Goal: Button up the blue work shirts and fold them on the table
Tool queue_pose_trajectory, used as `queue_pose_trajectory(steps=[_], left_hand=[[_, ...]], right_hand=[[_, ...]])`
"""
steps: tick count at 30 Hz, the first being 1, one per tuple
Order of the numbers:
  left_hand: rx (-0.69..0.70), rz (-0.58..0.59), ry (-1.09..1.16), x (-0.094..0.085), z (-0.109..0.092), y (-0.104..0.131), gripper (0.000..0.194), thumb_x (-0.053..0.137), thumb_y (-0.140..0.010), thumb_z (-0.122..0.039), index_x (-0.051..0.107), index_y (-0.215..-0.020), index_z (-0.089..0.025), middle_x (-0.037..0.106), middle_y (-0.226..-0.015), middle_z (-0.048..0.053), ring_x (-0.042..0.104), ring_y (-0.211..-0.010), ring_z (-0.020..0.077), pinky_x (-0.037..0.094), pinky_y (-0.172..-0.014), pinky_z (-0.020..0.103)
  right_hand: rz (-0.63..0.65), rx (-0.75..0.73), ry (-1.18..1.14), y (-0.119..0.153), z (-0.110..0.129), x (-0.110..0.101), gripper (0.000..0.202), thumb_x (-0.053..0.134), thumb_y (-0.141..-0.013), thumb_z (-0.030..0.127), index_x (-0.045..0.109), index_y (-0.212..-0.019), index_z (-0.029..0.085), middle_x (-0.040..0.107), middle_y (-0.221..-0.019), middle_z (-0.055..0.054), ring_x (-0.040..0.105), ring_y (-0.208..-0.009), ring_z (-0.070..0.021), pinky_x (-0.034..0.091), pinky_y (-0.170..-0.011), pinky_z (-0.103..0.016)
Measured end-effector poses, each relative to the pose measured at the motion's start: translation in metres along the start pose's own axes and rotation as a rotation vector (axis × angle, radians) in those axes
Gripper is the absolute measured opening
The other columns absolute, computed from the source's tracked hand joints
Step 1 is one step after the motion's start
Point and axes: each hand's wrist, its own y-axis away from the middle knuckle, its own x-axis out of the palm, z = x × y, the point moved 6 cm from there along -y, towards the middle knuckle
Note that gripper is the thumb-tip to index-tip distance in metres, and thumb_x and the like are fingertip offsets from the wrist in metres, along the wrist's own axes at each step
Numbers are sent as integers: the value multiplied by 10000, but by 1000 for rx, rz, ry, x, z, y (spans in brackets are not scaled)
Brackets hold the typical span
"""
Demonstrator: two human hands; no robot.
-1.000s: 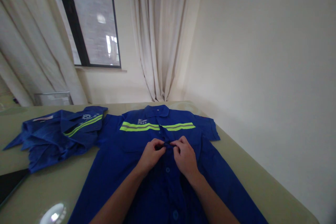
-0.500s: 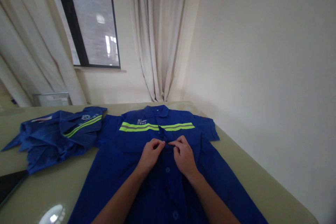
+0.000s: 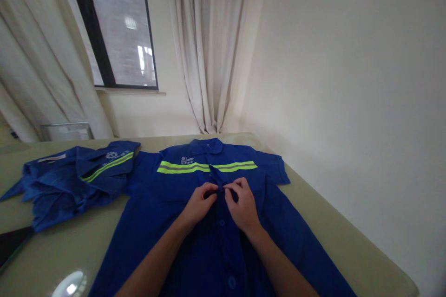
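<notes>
A blue short-sleeved work shirt [image 3: 181, 185] lies spread on the table, its collar at the far end and a yellow-green reflective stripe across the chest. My left hand [image 3: 202, 202] pinches the front placket just below the stripe. Close beside it, my right hand [image 3: 242, 204] grips the placket's other side with thumb and forefinger. The fingertips nearly meet, and whatever button sits between them is hidden. Lower on the front, a button [image 3: 222, 223] shows, and a larger-looking button [image 3: 232, 281] lies nearer to me.
A second blue shirt [image 3: 69, 185] lies crumpled at the left, against the spread shirt's sleeve. A dark flat object [image 3: 14, 243] rests at the table's left edge. The pale green table [image 3: 334, 236] meets a wall [image 3: 348, 102] on the right. Curtains [image 3: 209, 55] hang behind.
My right thumb and fingers have closed in on the placket, and its edge is raised slightly between my hands. My left hand stays nearly in place. The view has shifted slightly.
</notes>
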Motion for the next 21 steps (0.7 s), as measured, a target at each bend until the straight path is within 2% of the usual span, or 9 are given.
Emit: queue_pose_trajectory(steps=[3,5,9,12,16,21], left_hand=[[-1,83,-32,-2,0,0,427,489,-679,-78,767,-981,-192,778,-1001,39,698,-993,209,515,-927,326],[2,107,-70,-4,1,0,461,468,-685,-56,776,-994,-207,780,-1038,34,703,-1016,197,511,-957,323],[-6,28,-202,-10,3,1,331,529,-825,-162,756,-1067,-183,730,-1082,83,703,-915,202,531,-880,342],[-10,-26,-311,-9,2,4,221,622,-846,-252,753,-1007,-178,689,-1008,78,676,-804,198,515,-776,339],[21,-58,-412,-4,-6,10,105,621,-853,-189,720,-877,-215,653,-887,21,631,-760,176,460,-724,305],[101,-107,-519,-1,-20,17,120,575,-899,-169,676,-896,-235,649,-910,15,616,-859,197,442,-765,308]], right_hand=[[-12,48,57,3,-1,6,150,708,-863,347,719,-928,213,615,-994,-52,640,-931,-219,508,-850,-317],[32,94,124,4,-6,12,112,706,-849,315,711,-903,217,626,-978,-44,647,-893,-214,502,-801,-309],[69,163,182,3,-16,16,72,638,-828,205,709,-843,213,645,-945,-31,655,-836,-189,477,-745,-284],[50,183,153,2,-18,13,110,607,-821,191,708,-780,207,660,-917,-30,661,-819,-178,469,-749,-276],[10,211,80,0,-22,9,139,589,-819,200,720,-770,209,687,-878,-30,668,-782,-179,476,-745,-282],[-39,247,-37,-2,-31,5,87,632,-777,202,693,-715,203,684,-802,-34,662,-752,-196,489,-730,-300]])
